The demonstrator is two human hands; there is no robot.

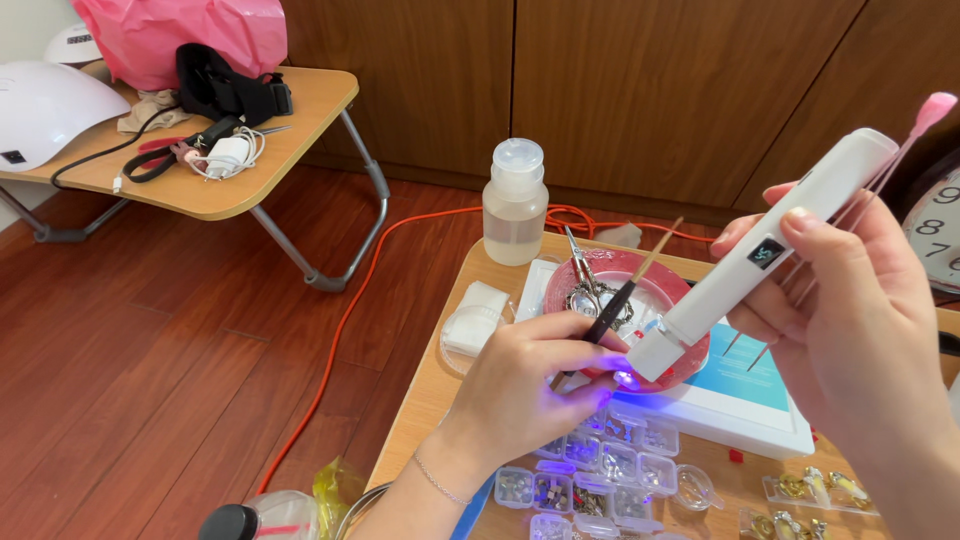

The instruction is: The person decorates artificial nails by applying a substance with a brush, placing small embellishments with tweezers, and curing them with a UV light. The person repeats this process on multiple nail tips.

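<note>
White lamp pen point(770, 250), one; hands, two.

The person is showing two bare hands and no sleeves. The left hand point(525, 385) is wearing a thin silver chain bracelet point(440, 482) around the wrist, just below the red dish point(575, 290) and a bit to its left. The right hand point(850, 330) is wearing no ring or band that can be seen. Its thumbnail is looking short and plain, maybe with a clear shine, but purple light is making that hard to tell.
</note>
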